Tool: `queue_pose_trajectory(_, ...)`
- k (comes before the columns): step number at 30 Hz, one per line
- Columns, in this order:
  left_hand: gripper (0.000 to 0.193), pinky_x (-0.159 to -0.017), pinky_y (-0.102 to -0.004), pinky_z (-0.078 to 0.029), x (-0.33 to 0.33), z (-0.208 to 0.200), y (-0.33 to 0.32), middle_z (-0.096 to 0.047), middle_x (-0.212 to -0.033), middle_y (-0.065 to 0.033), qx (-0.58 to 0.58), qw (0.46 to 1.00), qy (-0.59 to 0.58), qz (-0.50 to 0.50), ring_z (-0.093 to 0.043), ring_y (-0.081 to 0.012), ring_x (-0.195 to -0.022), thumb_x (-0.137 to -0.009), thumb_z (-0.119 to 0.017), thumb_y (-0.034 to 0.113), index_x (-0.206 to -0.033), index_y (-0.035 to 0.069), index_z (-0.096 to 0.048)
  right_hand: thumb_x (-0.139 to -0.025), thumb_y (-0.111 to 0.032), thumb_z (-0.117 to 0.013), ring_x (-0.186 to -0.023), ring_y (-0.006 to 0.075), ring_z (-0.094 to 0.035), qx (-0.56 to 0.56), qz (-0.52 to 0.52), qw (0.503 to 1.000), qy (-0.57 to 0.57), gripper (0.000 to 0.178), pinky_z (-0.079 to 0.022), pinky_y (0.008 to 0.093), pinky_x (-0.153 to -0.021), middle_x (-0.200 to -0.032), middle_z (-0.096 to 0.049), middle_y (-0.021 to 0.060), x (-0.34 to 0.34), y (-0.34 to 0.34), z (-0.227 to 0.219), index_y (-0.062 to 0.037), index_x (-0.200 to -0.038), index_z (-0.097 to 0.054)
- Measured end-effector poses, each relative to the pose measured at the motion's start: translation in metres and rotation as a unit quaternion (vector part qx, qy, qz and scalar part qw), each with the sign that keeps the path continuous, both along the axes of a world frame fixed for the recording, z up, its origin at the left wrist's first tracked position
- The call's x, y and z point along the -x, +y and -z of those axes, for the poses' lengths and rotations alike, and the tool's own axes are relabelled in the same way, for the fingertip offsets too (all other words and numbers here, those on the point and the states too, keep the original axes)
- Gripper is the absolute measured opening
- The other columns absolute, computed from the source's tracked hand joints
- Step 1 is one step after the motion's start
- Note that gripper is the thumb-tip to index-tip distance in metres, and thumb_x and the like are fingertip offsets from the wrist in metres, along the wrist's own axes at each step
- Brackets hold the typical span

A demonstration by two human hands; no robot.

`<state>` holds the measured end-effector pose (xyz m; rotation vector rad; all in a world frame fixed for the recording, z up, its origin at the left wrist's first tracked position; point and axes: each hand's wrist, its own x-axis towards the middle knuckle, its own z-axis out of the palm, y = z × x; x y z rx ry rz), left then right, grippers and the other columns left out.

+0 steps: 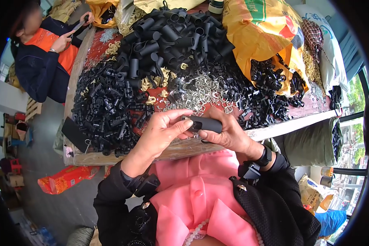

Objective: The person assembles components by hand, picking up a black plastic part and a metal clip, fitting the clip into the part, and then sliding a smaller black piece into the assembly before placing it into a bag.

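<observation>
A black plastic cylinder (pixel 209 124) lies sideways between my hands, above the table's near edge. My right hand (pixel 233 133) wraps round its right end, with the thumb along the near side. The fingers of my left hand (pixel 162 128) are pinched together at its left end. A small shiny bit shows by those fingertips, but they mostly hide it. Just beyond my hands lies a heap of bent silver metal clips (pixel 203 92). Similar black cylinders (pixel 164 37) are piled farther back. Small black plastic fittings (pixel 106 106) fill the table's left side.
More black parts (pixel 258 102) spread to the right, below a yellow plastic sack (pixel 262 37). Brass-coloured clips (pixel 162 78) lie mid-table. A black flat plate (pixel 76 134) juts over the left corner. Another person (pixel 45 61) works at the far left. A grey-green sack (pixel 311 141) stands at right.
</observation>
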<state>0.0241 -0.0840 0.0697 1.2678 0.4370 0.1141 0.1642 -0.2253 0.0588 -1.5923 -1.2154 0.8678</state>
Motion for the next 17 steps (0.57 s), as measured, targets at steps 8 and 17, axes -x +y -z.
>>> queue_pose_trajectory(8, 0.04, -0.058, -0.0203, -0.047, -0.006, 0.004, -0.001, -0.058, -0.085, -0.0095, 0.029, 0.999, -0.019, 0.002, -0.058, -0.0101, -0.07, -0.08, -0.057, 0.01, -0.114, -0.003, -0.042, -0.067, -0.037, -0.067, -0.097, 0.0255, -0.049, -0.162, -0.016, 0.981, -0.11, 0.064, -0.038, 0.0331, -0.083, -0.103, -0.05, 0.0144, -0.007, 0.003, -0.007, 0.0016, -0.113, -0.045)
queue_pose_trajectory(17, 0.052, -0.068, -0.0241, -0.05, -0.012, 0.021, -0.026, -0.049, -0.108, -0.0067, 0.204, 0.978, -0.037, 0.035, -0.053, -0.0135, -0.091, -0.077, -0.06, 0.008, -0.122, 0.003, -0.035, -0.067, -0.04, -0.065, -0.116, 0.0331, -0.036, -0.062, -0.199, 0.972, -0.112, 0.078, -0.026, 0.0412, -0.097, -0.124, -0.036, 0.0221, -0.014, -0.007, -0.006, 0.0047, -0.122, -0.032)
